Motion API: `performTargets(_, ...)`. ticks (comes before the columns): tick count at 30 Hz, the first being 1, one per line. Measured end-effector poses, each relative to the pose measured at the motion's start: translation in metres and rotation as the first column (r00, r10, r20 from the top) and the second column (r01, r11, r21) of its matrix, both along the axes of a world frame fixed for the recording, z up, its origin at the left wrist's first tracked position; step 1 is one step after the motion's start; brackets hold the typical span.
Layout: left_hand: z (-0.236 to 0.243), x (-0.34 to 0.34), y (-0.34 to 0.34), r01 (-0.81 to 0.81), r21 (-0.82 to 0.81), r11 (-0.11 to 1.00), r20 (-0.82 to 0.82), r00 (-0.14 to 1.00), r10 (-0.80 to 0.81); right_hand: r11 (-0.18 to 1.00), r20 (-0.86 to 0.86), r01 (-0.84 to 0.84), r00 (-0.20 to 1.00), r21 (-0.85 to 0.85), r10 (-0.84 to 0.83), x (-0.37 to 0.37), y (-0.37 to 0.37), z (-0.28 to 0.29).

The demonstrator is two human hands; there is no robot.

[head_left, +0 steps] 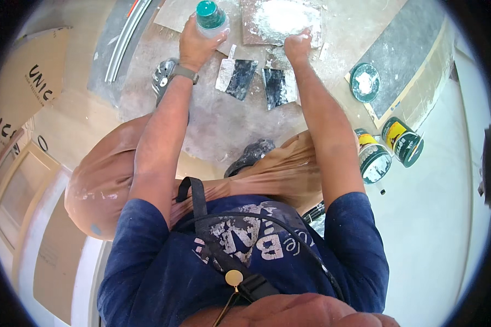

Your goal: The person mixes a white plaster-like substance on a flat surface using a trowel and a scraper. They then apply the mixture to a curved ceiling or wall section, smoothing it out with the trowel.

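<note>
My left hand [198, 44] grips a clear plastic bottle with a teal cap [211, 17], held upright near the top of the view. My right hand [298, 46] is closed, its fingers pinched at the edge of a heap of white powder [285, 17] on a brown board [252, 34]. Two putty knives with dark, plaster-smeared blades [240, 76] [276, 87] lie on the floor between my forearms, just below both hands. I am crouched, knees in tan trousers below my arms.
A teal lid with white powder [364, 82] lies on a dark slab at right. Two cans [373, 158] [402, 141] lie below it on the white floor. Cardboard sheets [33, 82] and a metal rail [126, 38] sit at left. A dark shoe [252, 155] shows mid-frame.
</note>
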State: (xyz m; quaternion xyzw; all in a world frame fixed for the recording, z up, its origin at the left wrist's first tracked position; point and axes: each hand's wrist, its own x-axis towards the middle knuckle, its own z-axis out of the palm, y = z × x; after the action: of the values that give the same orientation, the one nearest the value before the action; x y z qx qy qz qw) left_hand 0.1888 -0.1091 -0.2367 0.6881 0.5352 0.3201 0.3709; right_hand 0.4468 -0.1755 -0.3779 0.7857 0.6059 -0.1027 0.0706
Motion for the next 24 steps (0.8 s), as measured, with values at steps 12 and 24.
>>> performTargets(12,-0.007,-0.007,-0.003,-0.003,-0.004,1.0,0.002,1.0,0.003,0.868,-0.47,0.371,0.862,0.33,-0.19,0.015,0.016,0.051)
performTargets(24,0.0,-0.005,-0.002,0.052,0.059,0.997,-0.094,0.995,-0.047,0.944,-0.247,-0.221,0.956,-0.243,0.16,0.008,0.019,0.091)
